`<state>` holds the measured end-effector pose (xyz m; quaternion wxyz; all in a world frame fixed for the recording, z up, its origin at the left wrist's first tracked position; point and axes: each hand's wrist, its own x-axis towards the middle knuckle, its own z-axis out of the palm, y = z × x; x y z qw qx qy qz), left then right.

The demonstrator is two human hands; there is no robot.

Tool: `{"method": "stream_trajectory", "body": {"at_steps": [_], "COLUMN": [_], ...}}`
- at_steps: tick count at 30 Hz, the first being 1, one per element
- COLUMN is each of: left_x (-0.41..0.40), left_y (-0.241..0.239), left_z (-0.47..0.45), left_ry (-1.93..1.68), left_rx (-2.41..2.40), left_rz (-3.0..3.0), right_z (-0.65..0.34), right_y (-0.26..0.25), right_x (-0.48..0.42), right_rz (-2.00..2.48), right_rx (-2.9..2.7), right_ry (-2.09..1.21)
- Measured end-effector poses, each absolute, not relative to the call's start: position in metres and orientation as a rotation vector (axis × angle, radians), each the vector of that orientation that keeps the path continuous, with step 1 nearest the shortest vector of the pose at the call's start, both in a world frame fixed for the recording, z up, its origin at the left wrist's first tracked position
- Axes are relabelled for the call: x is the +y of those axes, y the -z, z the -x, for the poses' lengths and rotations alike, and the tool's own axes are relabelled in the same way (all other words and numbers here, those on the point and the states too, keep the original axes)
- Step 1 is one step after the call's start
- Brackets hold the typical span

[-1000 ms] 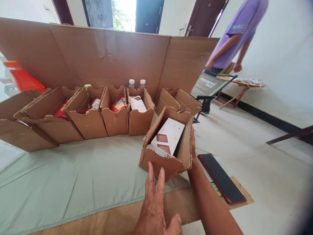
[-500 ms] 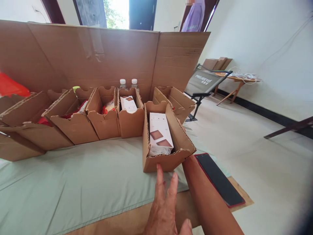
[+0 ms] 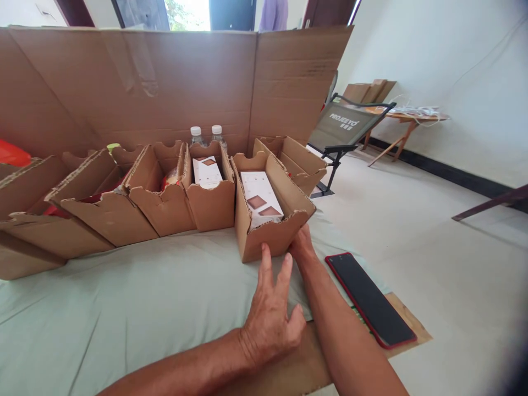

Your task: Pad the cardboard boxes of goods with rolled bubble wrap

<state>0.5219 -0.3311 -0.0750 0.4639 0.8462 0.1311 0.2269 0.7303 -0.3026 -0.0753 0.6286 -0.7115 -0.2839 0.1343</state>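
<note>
An open cardboard box (image 3: 268, 235) stands on the pale green cloth (image 3: 124, 313), at the right end of a row of similar boxes. A white carton with brown squares (image 3: 259, 198) lies inside it. My right hand (image 3: 303, 246) presses against the box's front right corner, fingers curled at its lower edge. Just short of the box's front wall, my left hand (image 3: 270, 313) hovers open with its fingers stretched toward it.
A red-edged phone (image 3: 369, 297) lies screen-up to the right of my arm. Several filled boxes (image 3: 165, 209) line up to the left, with two water bottles (image 3: 197, 135) behind them. A tall cardboard sheet (image 3: 165, 82) stands at the back. A folding chair (image 3: 342, 124) and a small table (image 3: 408, 118) are at right.
The box turned straight and slid back and left into line with the row. My right hand shifted from its side to its front corner. A person in purple walked off toward the doorway.
</note>
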Motion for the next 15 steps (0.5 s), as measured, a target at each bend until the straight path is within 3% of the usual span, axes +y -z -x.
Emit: {"method": "stream_trajectory", "body": {"at_steps": [5, 9, 15], "left_x": [-0.284, -0.255, -0.266], "left_y": [0.067, 0.063, 0.076], "left_z": [-0.567, -0.578, -0.478], "left_ry": [-0.607, -0.38, -0.14], "left_rx": [0.367, 0.363, 0.001], "left_rz": [-2.108, -2.193, -2.447], "right_z": [-0.732, -0.734, -0.73], "right_y": [0.092, 0.098, 0.083], "right_x": [-0.297, -0.292, -0.294], "right_rz": [1.574, 1.557, 1.546], "right_rx": [-0.46, -0.387, -0.405], "right_ry": [-0.424, -0.409, -0.197]}}
